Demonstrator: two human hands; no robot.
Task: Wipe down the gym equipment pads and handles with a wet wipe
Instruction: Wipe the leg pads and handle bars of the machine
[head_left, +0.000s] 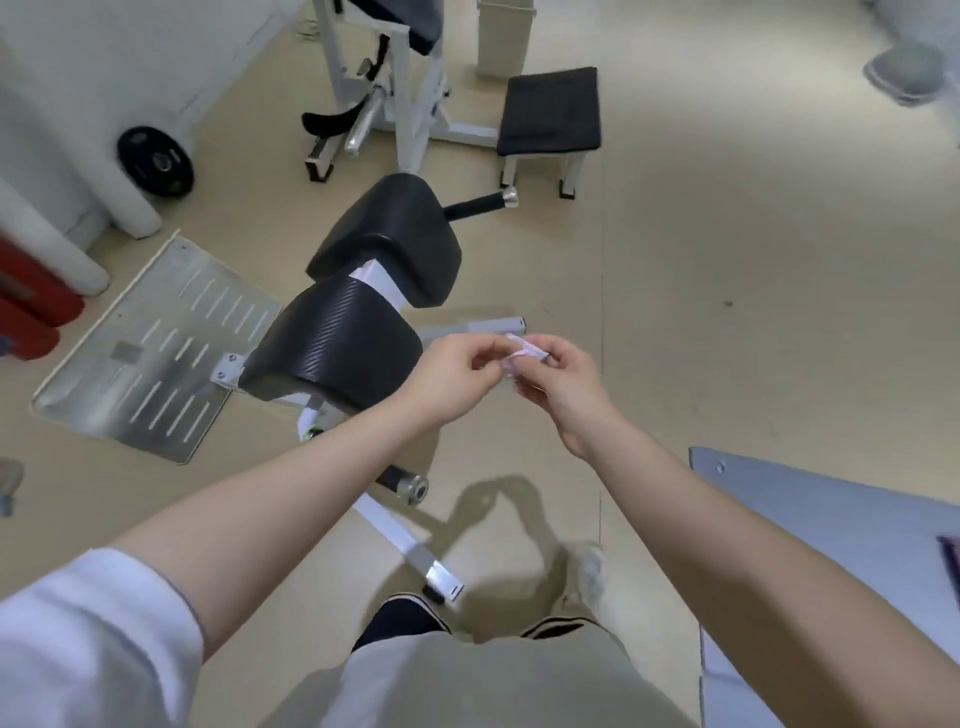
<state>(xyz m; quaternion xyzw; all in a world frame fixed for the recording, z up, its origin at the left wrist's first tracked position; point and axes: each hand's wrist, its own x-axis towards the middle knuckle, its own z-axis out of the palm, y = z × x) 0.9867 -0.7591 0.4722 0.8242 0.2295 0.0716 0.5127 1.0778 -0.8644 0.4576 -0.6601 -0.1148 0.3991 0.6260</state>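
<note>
Beige gym floor below. Both hands, left and right, pinch a small wipe between them. The near pad lies just left of the grip, closest to the left hand, untouched.

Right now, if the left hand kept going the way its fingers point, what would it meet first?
The wet wipe it already pinches, then the right hand gripping the other side. The left hand points rightward at it; nothing else lies between.

Black weight plate against wall
</note>
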